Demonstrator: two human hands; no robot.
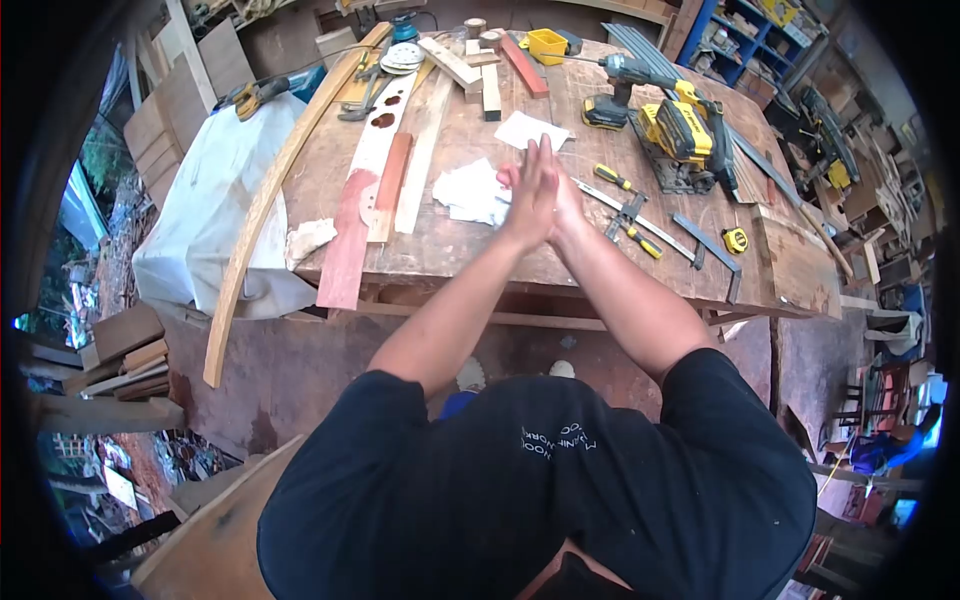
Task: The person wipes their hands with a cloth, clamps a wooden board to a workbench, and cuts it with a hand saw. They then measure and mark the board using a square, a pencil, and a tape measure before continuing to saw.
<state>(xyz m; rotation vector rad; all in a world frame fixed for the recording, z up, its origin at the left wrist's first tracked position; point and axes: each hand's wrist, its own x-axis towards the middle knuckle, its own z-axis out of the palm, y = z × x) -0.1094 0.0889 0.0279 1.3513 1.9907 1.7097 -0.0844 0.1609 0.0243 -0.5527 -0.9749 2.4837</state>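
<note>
Over the near middle of the workbench, my left hand (533,200) lies against my right hand (568,205), palm to palm. The left fingers are stretched out and point away from me. My right hand is partly covered by the left, and its visible fingers look extended too. No tool shows in either hand. Just left of them is a crumpled white cloth or paper (470,192). Beyond the fingertips lies a flat white sheet (530,130). A bar clamp (628,212) with yellow-and-black handles rests to the right of my hands.
On the worn wooden bench (330,262), a reddish-stained board (347,240) and wooden strips lie left. A cordless drill (622,90), a yellow saw (690,130), and a tape measure (735,240) sit right. A long curved wood strip (262,200) overhangs the left edge.
</note>
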